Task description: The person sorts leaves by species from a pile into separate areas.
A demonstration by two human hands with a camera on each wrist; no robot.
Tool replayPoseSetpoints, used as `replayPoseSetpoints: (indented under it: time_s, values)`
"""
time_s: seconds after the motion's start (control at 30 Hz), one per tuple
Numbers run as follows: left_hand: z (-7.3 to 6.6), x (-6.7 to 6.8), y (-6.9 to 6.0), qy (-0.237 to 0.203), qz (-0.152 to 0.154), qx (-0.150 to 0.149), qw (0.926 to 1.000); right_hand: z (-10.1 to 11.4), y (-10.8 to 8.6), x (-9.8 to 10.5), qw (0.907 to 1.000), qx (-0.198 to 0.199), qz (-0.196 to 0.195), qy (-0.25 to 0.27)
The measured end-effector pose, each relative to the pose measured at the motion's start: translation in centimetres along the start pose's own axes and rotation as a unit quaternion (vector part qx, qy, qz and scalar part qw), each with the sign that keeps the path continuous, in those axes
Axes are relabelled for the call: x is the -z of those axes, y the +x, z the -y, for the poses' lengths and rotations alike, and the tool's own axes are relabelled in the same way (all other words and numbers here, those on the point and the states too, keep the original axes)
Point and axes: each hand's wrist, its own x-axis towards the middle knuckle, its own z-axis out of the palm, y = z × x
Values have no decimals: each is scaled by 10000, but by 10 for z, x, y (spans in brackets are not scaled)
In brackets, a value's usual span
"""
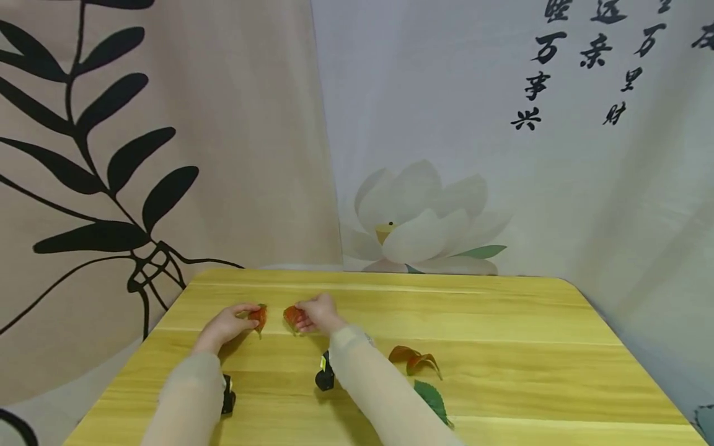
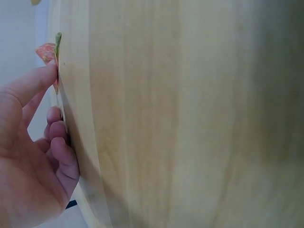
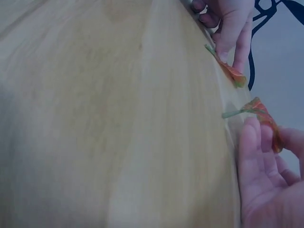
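Note:
Near the far left part of the table, my left hand pinches a red-orange leaf between thumb and forefinger. In the left wrist view, the thumb covers part of this leaf, and its green stem stands out beside it. A short gap to the right, my right hand holds another red-orange leaf by its edge. The right wrist view has the second leaf between the thumb and fingers, its pale green stem pointing toward the table. Both leaves are at the tabletop, partly hidden by fingers.
A curled red-brown leaf lies right of my right forearm. Nearer, a green leaf is partly covered by that sleeve. The yellow wooden table ends at a printed curtain. Black wrist devices sit under both forearms.

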Motion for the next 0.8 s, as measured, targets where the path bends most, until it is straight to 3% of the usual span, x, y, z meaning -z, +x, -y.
replayPoseSetpoints:
  time_s: [0.27, 0.53, 0.8]
  values:
    - [-2, -3, 6, 212, -6, -61, 9998, 3, -2, -4, 9995, -63, -282, -105]
    - [-1, -4, 5, 247, -20, 74, 9997, 0, 5, -12, 9985, -87, -460, -281]
    - [3, -3, 5, 330, 7, 150, 9993, 1, 1, -15, 9973, -32, -358, -633]
